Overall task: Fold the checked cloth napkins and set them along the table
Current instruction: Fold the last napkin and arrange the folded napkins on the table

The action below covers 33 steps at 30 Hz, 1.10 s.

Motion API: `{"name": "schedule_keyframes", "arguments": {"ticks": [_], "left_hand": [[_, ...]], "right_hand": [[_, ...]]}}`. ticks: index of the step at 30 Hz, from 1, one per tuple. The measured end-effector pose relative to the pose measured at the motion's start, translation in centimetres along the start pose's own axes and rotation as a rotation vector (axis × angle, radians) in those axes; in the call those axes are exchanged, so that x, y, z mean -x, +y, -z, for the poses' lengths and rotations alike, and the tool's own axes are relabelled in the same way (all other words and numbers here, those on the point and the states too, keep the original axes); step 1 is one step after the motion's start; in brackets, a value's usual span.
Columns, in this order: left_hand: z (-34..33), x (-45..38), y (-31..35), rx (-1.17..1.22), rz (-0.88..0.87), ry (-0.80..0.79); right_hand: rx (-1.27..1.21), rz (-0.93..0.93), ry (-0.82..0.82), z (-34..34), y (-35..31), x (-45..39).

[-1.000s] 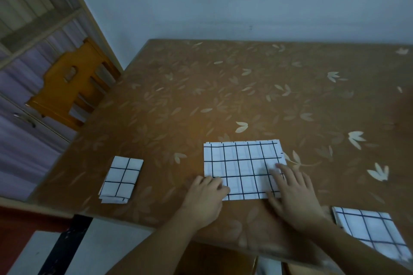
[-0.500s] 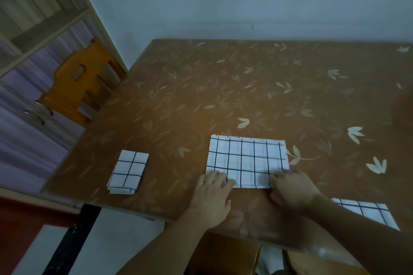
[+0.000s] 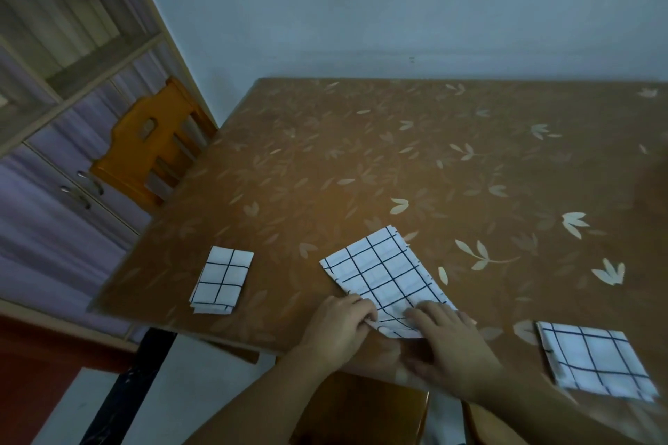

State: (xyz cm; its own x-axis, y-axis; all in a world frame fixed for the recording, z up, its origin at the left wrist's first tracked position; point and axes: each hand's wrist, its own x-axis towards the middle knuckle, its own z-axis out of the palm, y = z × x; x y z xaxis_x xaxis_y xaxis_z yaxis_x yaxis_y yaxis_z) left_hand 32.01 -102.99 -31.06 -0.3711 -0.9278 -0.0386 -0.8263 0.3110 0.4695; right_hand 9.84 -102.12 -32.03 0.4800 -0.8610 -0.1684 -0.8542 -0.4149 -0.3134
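From the head camera, a brown surface (image 3: 452, 163) with pale leaf shapes fills most of the view. Three checked cloth napkins lie along its near edge.

The middle napkin (image 3: 386, 275) is white with dark lines. It lies turned at a slant, with one corner pointing toward the far side of the surface. Its near end is under the person's hands, close to the near edge.

The left hand (image 3: 338, 329) has its fingers curled, and its grip pinches the near left edge of the middle napkin. The right hand (image 3: 452, 347) lies flat on the near right part of the same napkin. Its fingers are spread and press down, so its grip is loose and holds nothing. The cloth between the two hands is a little wrinkled.

The small folded napkin (image 3: 222, 280) lies near the left end of the near edge, well apart from the hands. It is a neat, narrow pile.

The right napkin (image 3: 592, 359) lies by the near edge on the right side, near the right arm but not touching the hand. It is folded into a wider shape.

An orange wooden chair (image 3: 148, 152) stands at the left edge of the surface. Behind it is a cupboard (image 3: 54, 191) with handles. A pale wall (image 3: 397, 4) is at the far edge.
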Motion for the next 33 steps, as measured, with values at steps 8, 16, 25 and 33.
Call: {"name": "schedule_keyframes", "arguments": {"ticks": [8, 16, 25, 33], "left_hand": [[-0.8, 1.8, -3.3, 0.142, 0.129, 0.017], [-0.7, 1.7, -3.7, 0.277, 0.303, -0.091], [-0.9, 0.6, -3.3, 0.576, 0.46, -0.112], [-1.4, -1.1, -3.2, 0.617, 0.531, -0.127]], "right_hand": [[-0.066, -0.005, -0.039, 1.6, 1.2, 1.1], [-0.802, -0.335, -0.134, 3.1, 0.9, 1.8], [-0.996, -0.565, 0.03, 2.1, 1.7, 0.0], [-0.943, -0.674, 0.132, 1.9, 2.6, -2.2]]}}
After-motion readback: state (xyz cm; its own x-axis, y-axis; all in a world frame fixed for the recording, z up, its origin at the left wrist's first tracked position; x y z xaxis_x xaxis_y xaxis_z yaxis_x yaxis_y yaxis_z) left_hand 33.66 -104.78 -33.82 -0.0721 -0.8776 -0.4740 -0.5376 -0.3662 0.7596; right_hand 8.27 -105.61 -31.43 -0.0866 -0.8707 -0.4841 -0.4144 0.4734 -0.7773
